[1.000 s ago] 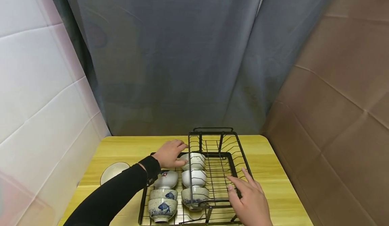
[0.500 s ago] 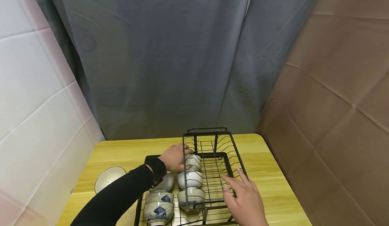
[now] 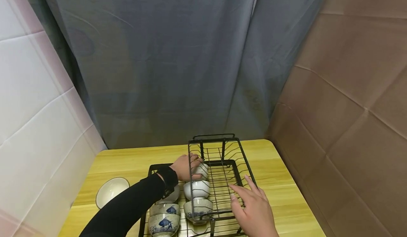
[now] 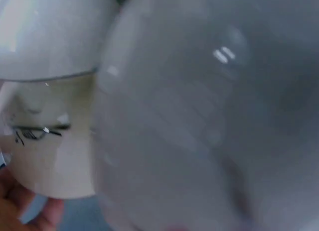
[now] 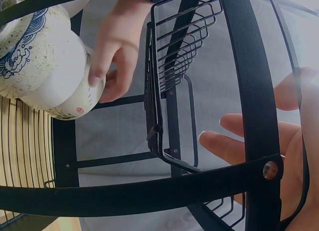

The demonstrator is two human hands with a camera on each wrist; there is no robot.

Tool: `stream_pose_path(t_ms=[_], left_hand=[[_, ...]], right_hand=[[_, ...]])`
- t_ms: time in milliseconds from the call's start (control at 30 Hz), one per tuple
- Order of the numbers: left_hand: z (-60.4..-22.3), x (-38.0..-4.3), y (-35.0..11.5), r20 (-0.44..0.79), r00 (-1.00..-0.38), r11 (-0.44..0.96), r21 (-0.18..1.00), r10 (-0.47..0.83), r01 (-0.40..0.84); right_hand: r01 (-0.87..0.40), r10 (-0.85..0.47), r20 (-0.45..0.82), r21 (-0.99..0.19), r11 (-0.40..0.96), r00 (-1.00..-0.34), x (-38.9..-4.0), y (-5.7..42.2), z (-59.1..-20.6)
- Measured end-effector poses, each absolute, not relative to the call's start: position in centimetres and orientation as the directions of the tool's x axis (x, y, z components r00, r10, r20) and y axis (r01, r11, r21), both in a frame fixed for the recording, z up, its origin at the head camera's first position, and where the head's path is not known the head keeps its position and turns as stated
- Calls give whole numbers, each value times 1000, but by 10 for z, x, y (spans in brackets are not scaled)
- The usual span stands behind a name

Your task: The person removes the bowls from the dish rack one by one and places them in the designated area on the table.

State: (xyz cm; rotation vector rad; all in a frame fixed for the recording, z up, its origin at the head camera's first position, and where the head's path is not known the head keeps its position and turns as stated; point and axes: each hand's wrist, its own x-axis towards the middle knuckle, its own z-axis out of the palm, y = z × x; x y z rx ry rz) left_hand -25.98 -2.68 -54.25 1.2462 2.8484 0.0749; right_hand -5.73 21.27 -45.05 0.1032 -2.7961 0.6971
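Note:
My left hand (image 3: pixel 184 168) reaches under the upper basket's left side and grips the farthest bowl (image 3: pixel 203 171) in the right-hand row, thumb on the near side. In the right wrist view, its fingers curl against this speckled bowl (image 5: pixel 84 102), which bears a small red mark. A plain white bowl (image 3: pixel 198 189) and a blue-patterned bowl (image 3: pixel 200 207) stand nearer in the same row. My right hand (image 3: pixel 255 208) is at the basket's front right corner, fingers spread and relaxed. The black two-tier dish rack (image 3: pixel 236 173) bears all these bowls.
Left of them, fish-painted bowls (image 3: pixel 163 224) and a white bowl (image 3: pixel 173 196) partly behind my sleeve form another row. A cream bowl (image 3: pixel 112 191) lies on the wooden table (image 3: pixel 136 155) left of the rack. A grey curtain (image 3: pixel 159 70) hangs behind.
My left hand has moved right and slightly deeper under the upper basket, round the far bowl. The whole scene has shifted left in the head view; the right hand keeps its place at the rack.

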Motion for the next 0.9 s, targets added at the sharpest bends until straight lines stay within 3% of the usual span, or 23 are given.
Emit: stream_pose_path(t_ms=[200, 500, 900], left_hand=[[-542, -253, -22, -115, -714, 715, 258, 691, 650], [-536, -251, -12, -121, -730, 720, 335, 673, 608], [-572, -266, -21, -36, -763, 725, 343, 646, 597]], right_hand=[[-148, -17, 284, -446, 883, -959, -58, 211, -450], [-143, -14, 279, -448, 883, -960, -57, 214, -447], [-166, -31, 282, -469, 868, -959, -67, 213, -452]])
